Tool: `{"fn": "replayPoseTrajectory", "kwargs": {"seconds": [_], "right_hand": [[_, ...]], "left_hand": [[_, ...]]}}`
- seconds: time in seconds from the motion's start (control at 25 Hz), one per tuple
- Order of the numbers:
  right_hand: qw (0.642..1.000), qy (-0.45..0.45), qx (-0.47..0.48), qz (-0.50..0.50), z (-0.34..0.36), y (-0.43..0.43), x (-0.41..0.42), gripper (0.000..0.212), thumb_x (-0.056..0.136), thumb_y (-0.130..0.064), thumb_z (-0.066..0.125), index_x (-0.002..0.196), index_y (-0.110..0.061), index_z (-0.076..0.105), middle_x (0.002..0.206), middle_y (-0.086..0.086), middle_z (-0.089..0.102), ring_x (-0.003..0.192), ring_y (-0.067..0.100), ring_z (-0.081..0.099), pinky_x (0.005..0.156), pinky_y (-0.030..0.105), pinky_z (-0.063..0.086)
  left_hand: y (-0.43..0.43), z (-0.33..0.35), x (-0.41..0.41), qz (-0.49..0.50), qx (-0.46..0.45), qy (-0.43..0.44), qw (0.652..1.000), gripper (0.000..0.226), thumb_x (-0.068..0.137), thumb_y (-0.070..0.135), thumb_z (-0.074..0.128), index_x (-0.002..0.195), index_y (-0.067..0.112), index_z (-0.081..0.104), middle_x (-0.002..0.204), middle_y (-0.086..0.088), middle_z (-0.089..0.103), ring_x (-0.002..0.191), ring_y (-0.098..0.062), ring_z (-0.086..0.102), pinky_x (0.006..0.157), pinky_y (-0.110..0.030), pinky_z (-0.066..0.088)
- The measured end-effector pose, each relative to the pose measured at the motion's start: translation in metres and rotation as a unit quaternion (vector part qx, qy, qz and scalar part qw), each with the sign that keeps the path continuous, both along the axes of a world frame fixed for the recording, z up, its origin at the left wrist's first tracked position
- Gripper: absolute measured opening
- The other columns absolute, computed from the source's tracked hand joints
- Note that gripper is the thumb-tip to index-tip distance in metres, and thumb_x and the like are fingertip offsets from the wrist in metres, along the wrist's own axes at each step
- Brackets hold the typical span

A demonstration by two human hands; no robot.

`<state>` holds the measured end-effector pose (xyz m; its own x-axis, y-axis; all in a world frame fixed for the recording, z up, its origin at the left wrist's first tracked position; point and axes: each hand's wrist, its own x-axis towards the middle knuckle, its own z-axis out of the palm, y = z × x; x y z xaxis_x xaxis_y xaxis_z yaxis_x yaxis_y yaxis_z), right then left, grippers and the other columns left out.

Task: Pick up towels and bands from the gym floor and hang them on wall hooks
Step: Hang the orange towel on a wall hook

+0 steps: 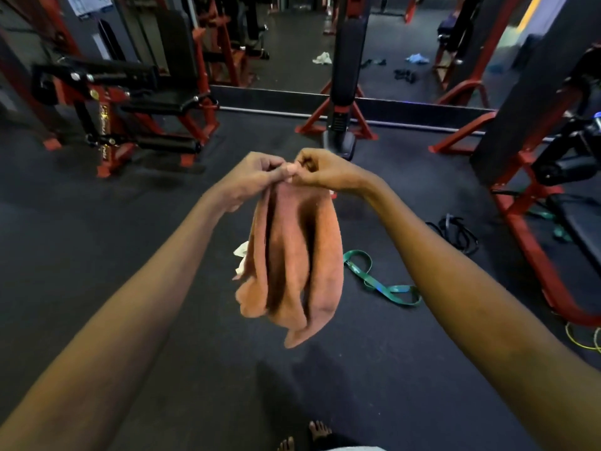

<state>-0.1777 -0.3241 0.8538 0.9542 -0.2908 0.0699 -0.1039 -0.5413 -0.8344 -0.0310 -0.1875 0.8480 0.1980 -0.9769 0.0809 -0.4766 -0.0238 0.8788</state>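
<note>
Left hand (252, 177) and right hand (320, 170) side by side, both pinching the top edge of an orange towel (292, 255), towel hanging in folds above the floor (162, 320), green band (374, 278) and black bands (455, 232) lying on the floor to the right, white cloth (241, 255) behind the towel

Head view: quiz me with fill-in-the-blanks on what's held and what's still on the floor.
1. The left hand and right hand together pinch the top of the ____ towel.
2. The band on the floor beside the towel is ____.
3. A tangle of ____ bands lies farther right, near the red machine frame.
Missing words: orange; green; black.
</note>
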Motion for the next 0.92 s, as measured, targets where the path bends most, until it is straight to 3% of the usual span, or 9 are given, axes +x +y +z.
{"fn": "replayPoseTrajectory", "kwargs": {"seconds": [0.12, 0.2, 0.28, 0.36, 0.48, 0.56, 0.72, 0.8, 0.92], "right_hand": [[0.986, 0.146, 0.050, 0.059, -0.015, -0.008, -0.027, 0.036, 0.085, -0.040, 0.073, 0.111, -0.017, 0.065, 0.110, -0.008, 0.065, 0.101, 0.009, 0.062, 0.088, 0.030, 0.051], [0.975, 0.195, 0.083, 0.070, -0.040, -0.016, -0.047, 0.038, 0.089, -0.044, 0.068, 0.116, -0.017, 0.067, 0.119, -0.002, 0.068, 0.111, 0.013, 0.063, 0.103, 0.040, 0.048], [0.980, 0.128, 0.149, 0.007, -0.051, -0.017, -0.062, 0.045, 0.094, -0.040, 0.062, 0.125, -0.007, 0.062, 0.119, 0.009, 0.067, 0.106, 0.018, 0.062, 0.097, 0.041, 0.049], [0.972, 0.036, 0.224, -0.061, -0.043, -0.017, -0.066, 0.040, 0.098, -0.027, 0.058, 0.129, -0.003, 0.059, 0.111, 0.008, 0.068, 0.096, 0.014, 0.065, 0.081, 0.029, 0.056], [0.969, -0.044, 0.229, -0.085, -0.008, -0.011, -0.065, 0.025, 0.094, -0.032, 0.063, 0.100, -0.008, 0.062, 0.087, -0.003, 0.062, 0.078, 0.006, 0.060, 0.068, 0.019, 0.050], [0.972, -0.076, 0.206, -0.089, 0.012, -0.010, -0.070, 0.017, 0.097, -0.027, 0.060, 0.089, -0.012, 0.056, 0.081, -0.004, 0.057, 0.072, 0.005, 0.055, 0.065, 0.017, 0.047], [0.987, 0.085, 0.081, -0.106, -0.002, -0.037, -0.123, 0.041, 0.092, -0.046, 0.063, 0.103, -0.006, 0.066, 0.098, 0.007, 0.069, 0.086, 0.009, 0.059, 0.079, 0.031, 0.048], [0.974, 0.139, 0.129, -0.127, -0.028, -0.051, -0.160, 0.044, 0.094, -0.043, 0.062, 0.120, -0.007, 0.066, 0.121, 0.019, 0.067, 0.099, 0.017, 0.061, 0.093, 0.040, 0.048], [0.960, 0.115, 0.196, -0.166, -0.049, -0.060, -0.210, 0.042, 0.094, -0.038, 0.061, 0.125, -0.011, 0.066, 0.118, 0.008, 0.069, 0.102, 0.016, 0.063, 0.090, 0.027, 0.049]], "left_hand": [[-0.003, 0.015, -0.002, 0.017, -0.050, -0.038, 0.998, 0.041, 0.093, 0.042, 0.060, 0.081, 0.004, 0.068, 0.072, -0.014, 0.060, 0.069, -0.018, 0.046, 0.066, -0.033, 0.035], [-0.001, 0.018, 0.001, 0.046, -0.094, -0.008, 0.994, 0.039, 0.095, 0.030, 0.058, 0.073, -0.002, 0.059, 0.069, -0.006, 0.046, 0.067, -0.016, 0.040, 0.062, -0.032, 0.030], [0.003, 0.012, 0.009, 0.087, -0.106, 0.041, 0.990, 0.035, 0.095, 0.030, 0.059, 0.076, 0.000, 0.064, 0.071, -0.002, 0.051, 0.069, -0.013, 0.046, 0.064, -0.029, 0.034], [0.003, 0.003, 0.015, 0.072, -0.037, 0.063, 0.995, 0.032, 0.093, 0.036, 0.061, 0.088, 0.006, 0.070, 0.081, 0.006, 0.065, 0.078, -0.006, 0.057, 0.073, -0.025, 0.042], [-0.012, -0.017, -0.004, -0.069, 0.116, 0.020, 0.991, 0.033, 0.087, 0.046, 0.068, 0.106, 0.019, 0.072, 0.102, 0.005, 0.073, 0.093, -0.009, 0.065, 0.085, -0.027, 0.048], [-0.028, -0.028, -0.023, -0.115, 0.094, 0.048, 0.988, 0.023, 0.089, 0.035, 0.068, 0.098, 0.015, 0.073, 0.094, 0.002, 0.072, 0.085, -0.010, 0.064, 0.080, -0.029, 0.048], [-0.069, -0.016, -0.062, -0.066, -0.051, 0.242, 0.967, 0.014, 0.095, 0.017, 0.058, 0.094, 0.005, 0.063, 0.080, -0.005, 0.057, 0.070, -0.010, 0.052, 0.064, -0.024, 0.042], [-0.094, -0.009, -0.093, -0.081, -0.043, 0.284, 0.955, 0.015, 0.093, 0.019, 0.058, 0.092, 0.004, 0.058, 0.079, -0.010, 0.049, 0.069, -0.012, 0.047, 0.063, -0.026, 0.038], [-0.126, -0.009, -0.151, -0.081, -0.032, 0.328, 0.941, 0.018, 0.094, 0.011, 0.055, 0.076, 0.013, 0.054, 0.070, 0.000, 0.050, 0.064, -0.007, 0.047, 0.061, -0.023, 0.040]]}}
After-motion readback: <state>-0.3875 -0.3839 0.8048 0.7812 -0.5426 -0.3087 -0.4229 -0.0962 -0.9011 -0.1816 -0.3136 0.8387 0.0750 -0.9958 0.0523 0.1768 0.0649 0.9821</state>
